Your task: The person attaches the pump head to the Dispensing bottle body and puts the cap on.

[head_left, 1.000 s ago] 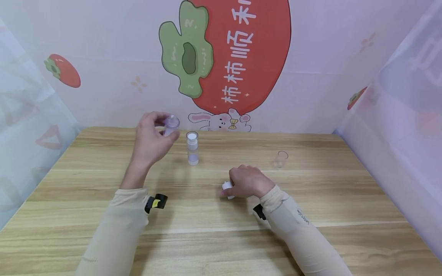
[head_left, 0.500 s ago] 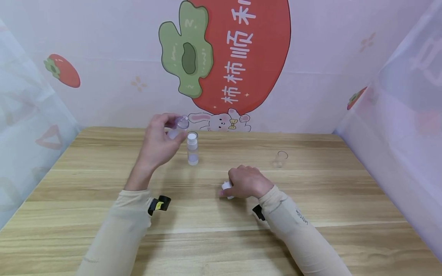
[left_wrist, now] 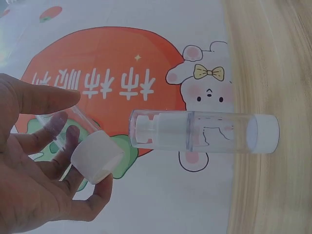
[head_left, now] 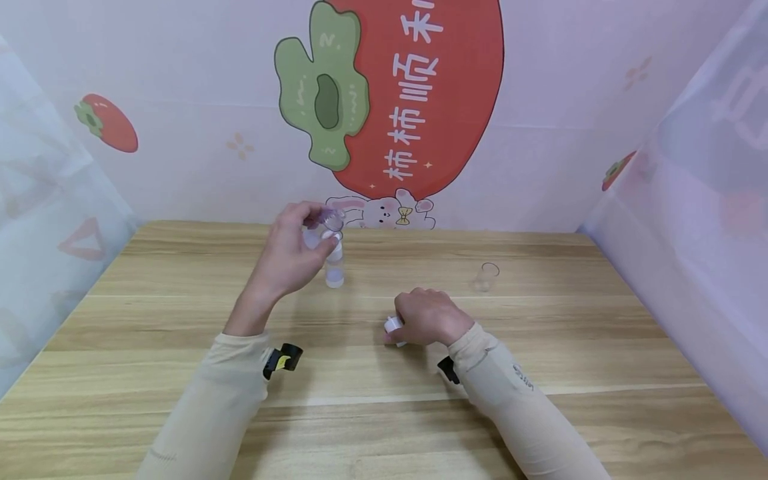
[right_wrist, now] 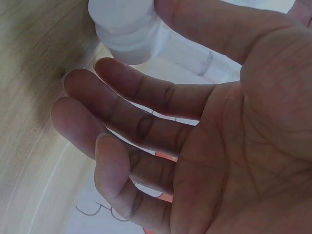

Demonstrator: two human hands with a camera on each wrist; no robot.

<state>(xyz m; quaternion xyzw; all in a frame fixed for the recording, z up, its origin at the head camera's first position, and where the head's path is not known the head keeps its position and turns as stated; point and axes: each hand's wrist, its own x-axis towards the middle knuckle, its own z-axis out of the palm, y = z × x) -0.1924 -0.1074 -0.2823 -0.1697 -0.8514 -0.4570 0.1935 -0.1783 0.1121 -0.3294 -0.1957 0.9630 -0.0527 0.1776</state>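
Note:
My left hand (head_left: 298, 247) holds a clear bottle body (head_left: 331, 220) above the table, thumb on one side and fingers on the other. In the left wrist view this bottle body is tilted, its white base (left_wrist: 97, 157) toward the lower right. Beside it an airless pump bottle (head_left: 335, 270) with a clear cap over its white pump stands upright on the table. The left hand partly covers that bottle's top in the head view. My right hand (head_left: 433, 316), low over the table, pinches a white pump head (right_wrist: 127, 29) between thumb and index finger; the other fingers are loosely bent.
A clear cap (head_left: 486, 279) sits on the wooden table (head_left: 360, 427) to the right, beyond the right hand. Printed cloth walls (head_left: 198, 153) enclose the table at the back and on both sides.
My left hand has moved right with the bottle body, from left of the standing pump bottle to overlapping its top. The right hand stays almost still with the pump head.

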